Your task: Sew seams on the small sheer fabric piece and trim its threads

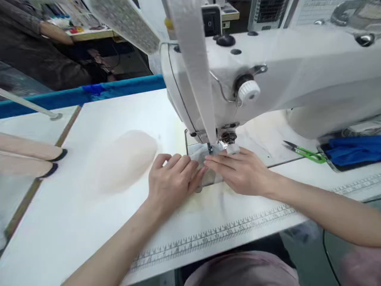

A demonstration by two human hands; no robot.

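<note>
We are pressing our left hand (172, 178) flat, fingers together and extended, on a small piece of pale fabric (202, 157) lying at the needle plate; the hand is gripping nothing. Our right hand (239, 171), at 3 o'clock from the left, is likewise lying flat with fingers stretched toward 9 o'clock, its fingertips (208, 162) touching the same fabric just below the presser foot (210, 149). The two hands are meeting fingertip to fingertip. At 12 o'clock from them the white sewing machine (268, 79) is rising, with a wide white tape (195, 71) running down to the foot. At 3 o'clock, well apart, green thread snips (306, 153) are lying beside blue cloth (354, 151). At 9 o'clock a pale padded cup (125, 159) is resting on the white table (74, 206), whose near edge is carrying a printed ruler (223, 230).
</note>
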